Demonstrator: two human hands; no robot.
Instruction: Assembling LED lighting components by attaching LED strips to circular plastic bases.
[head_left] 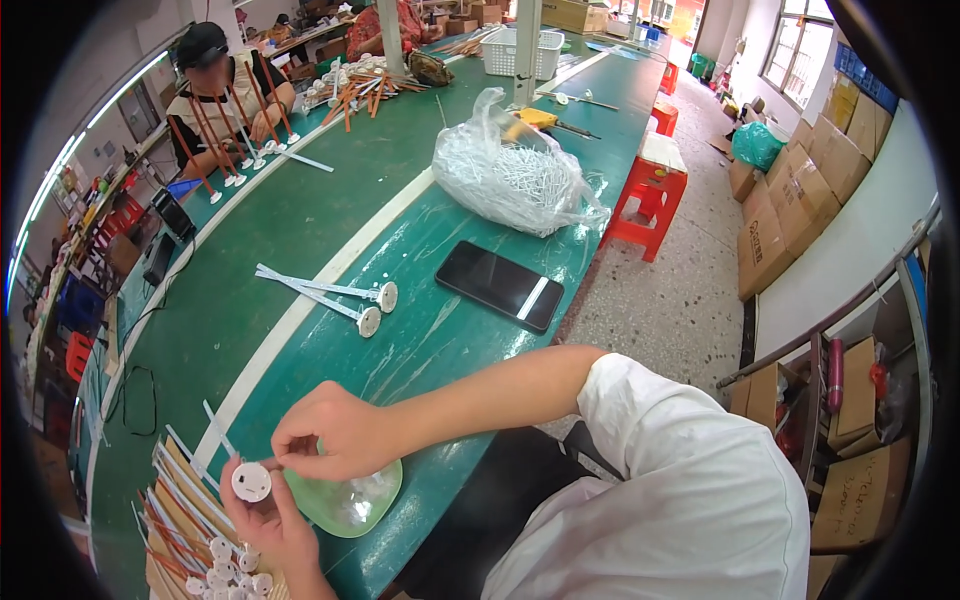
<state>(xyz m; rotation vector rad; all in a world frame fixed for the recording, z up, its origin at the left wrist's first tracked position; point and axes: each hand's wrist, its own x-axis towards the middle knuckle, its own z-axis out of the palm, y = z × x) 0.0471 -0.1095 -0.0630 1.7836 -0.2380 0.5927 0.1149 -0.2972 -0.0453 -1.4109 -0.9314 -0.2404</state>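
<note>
My left hand [275,530] is closed around a strip with a white round disc [251,482] at its end. The disc faces up and has a small dark hole. Close above it, my right hand [335,435] is pinched by the disc's edge; whatever lies between its fingertips is too small to make out. Under my right hand sits a light green bowl [375,510] with clear plastic in it. Beside my left hand lies a pile of white and brown strips [185,500] with white discs [225,570] on their ends.
Two white strips with discs [368,321] lie farther up the green table, near a black phone [498,285]. Behind stands a clear bag of white sticks [515,180], with a yellow tool [535,118] beyond it. Across the table, a person sits behind upright brown sticks. Red stools [650,195] line the right.
</note>
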